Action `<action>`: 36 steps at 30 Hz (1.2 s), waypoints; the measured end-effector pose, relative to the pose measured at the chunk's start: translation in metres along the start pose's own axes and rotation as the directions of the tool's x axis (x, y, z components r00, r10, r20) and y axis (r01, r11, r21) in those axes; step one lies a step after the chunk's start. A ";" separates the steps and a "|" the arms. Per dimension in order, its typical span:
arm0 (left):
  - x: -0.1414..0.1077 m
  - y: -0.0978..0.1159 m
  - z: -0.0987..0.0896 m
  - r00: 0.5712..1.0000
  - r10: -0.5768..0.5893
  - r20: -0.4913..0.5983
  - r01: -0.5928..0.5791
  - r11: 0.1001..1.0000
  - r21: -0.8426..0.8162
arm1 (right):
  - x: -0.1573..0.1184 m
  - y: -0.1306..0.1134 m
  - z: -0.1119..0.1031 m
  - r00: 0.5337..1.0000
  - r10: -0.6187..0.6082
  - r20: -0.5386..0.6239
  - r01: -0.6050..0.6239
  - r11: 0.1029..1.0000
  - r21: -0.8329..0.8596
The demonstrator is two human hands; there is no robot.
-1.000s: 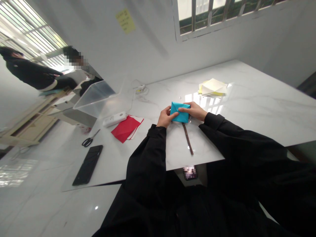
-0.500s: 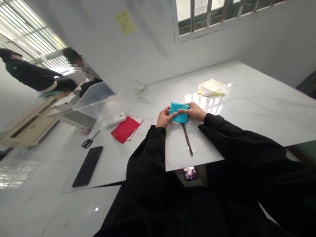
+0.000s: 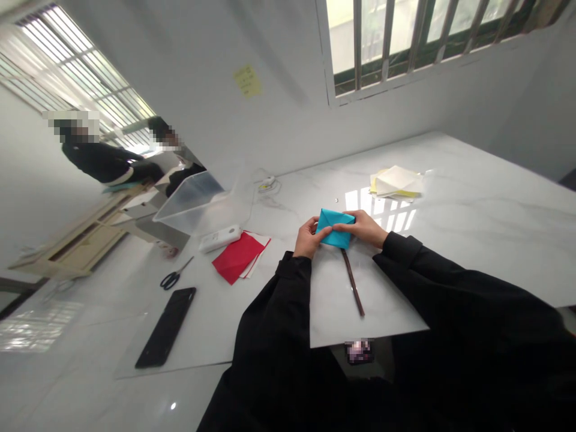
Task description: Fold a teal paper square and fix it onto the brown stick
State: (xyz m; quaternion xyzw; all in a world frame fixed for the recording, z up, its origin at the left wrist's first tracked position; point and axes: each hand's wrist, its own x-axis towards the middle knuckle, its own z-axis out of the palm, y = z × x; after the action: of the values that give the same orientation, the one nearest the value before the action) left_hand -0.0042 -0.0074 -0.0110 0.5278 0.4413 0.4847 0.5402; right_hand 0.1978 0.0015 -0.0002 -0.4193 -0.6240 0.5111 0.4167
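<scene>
A blue folded paper (image 3: 335,233) is held up between both hands above the table, its creases showing on the near face. My left hand (image 3: 310,236) grips its left edge, thumb pressed across the front. From the right, my right hand (image 3: 365,228) pinches the other side, its thumb meeting the left thumb near the middle. The fingers behind the paper are hidden. Below the paper, a thin brown stick (image 3: 353,285) lies on the table; its upper end is covered by the paper.
Red paper sheets (image 3: 238,258), a white power strip (image 3: 220,238), scissors (image 3: 176,274) and a black phone (image 3: 166,327) lie to the left. A clear plastic bin (image 3: 193,201) stands behind them. Pale and yellow papers (image 3: 396,182) are at back right. Two people sit far left.
The whole scene has shifted down and slightly right as my head moved. Both hands keep their hold on the blue paper, with little visible change in its shape.
</scene>
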 end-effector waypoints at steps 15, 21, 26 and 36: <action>0.011 -0.004 -0.002 0.994 -0.017 -0.109 0.006 0.995 -0.097 | 0.004 0.021 -0.001 0.992 0.070 0.109 -0.077 0.995 0.061; 0.024 -0.003 -0.006 0.992 -0.075 -0.104 0.053 0.978 -0.202 | 0.005 0.013 -0.001 0.994 0.089 0.069 -0.091 0.995 0.032; 0.018 0.004 -0.008 0.990 -0.104 -0.099 0.078 0.968 -0.239 | 0.007 0.016 -0.002 0.997 0.066 0.043 -0.062 0.995 -0.078; 0.016 0.012 -0.010 0.996 -0.083 -0.022 0.077 0.976 -0.204 | 0.008 0.012 -0.004 0.994 0.049 0.094 -0.047 0.998 -0.030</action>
State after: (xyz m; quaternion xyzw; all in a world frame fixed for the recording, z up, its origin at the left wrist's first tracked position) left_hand -0.0121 0.0096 0.0015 0.4443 0.4188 0.5131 0.6033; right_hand 0.2005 0.0123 -0.0109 -0.4152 -0.6398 0.5317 0.3683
